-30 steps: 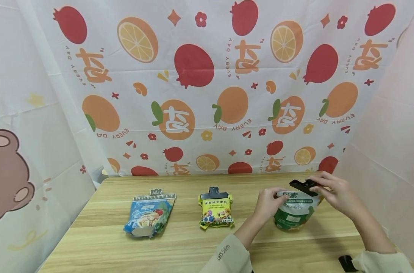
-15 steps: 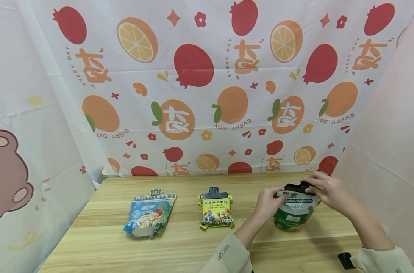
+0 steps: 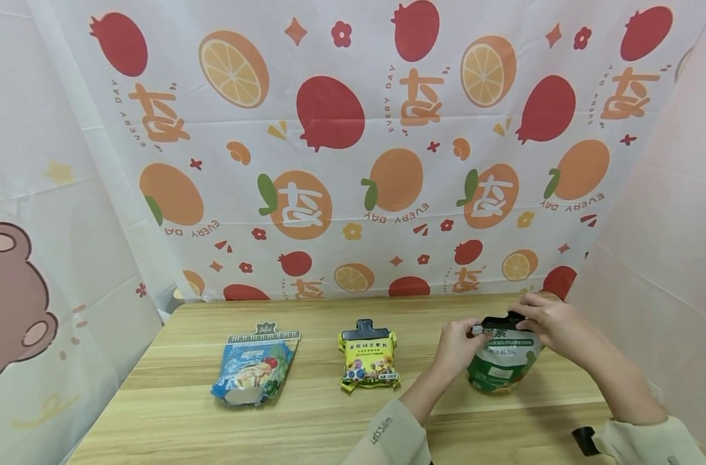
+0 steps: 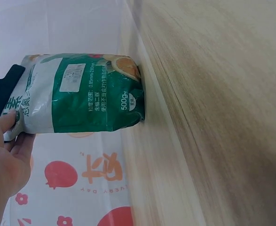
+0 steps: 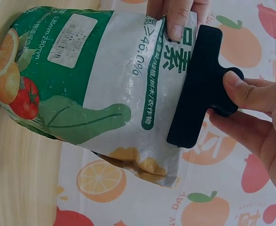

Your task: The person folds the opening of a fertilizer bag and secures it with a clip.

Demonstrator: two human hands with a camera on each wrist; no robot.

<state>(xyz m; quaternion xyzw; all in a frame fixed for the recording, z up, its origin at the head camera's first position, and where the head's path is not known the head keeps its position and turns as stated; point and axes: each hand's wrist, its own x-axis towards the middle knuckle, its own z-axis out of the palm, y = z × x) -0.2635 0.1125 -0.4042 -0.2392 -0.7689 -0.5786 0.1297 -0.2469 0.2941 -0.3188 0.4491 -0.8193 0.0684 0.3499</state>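
A green and white fertilizer bag (image 3: 500, 363) stands upright on the table at the right. My left hand (image 3: 455, 351) pinches its top left corner between thumb and fingers. With my right hand (image 3: 553, 323) I grip the handle of a black bag clip (image 5: 200, 89), thumb on one side and fingers on the other. In the right wrist view the clip lies across the bag's top edge, and the bag's lower right corner of that edge sticks out past it. The left wrist view shows the bag's base (image 4: 140, 96) at the table surface.
Left of the bag lies a yellow fertilizer packet (image 3: 369, 361) with a black clip on top. Farther left is a blue food bag (image 3: 254, 371) under a decorated clip. A fruit-print cloth (image 3: 353, 161) hangs behind the wooden table (image 3: 306, 433).
The right hand has moved left and slightly down with the black clip, from above the bag's right side to across its top edge. The left hand keeps its place on the corner.
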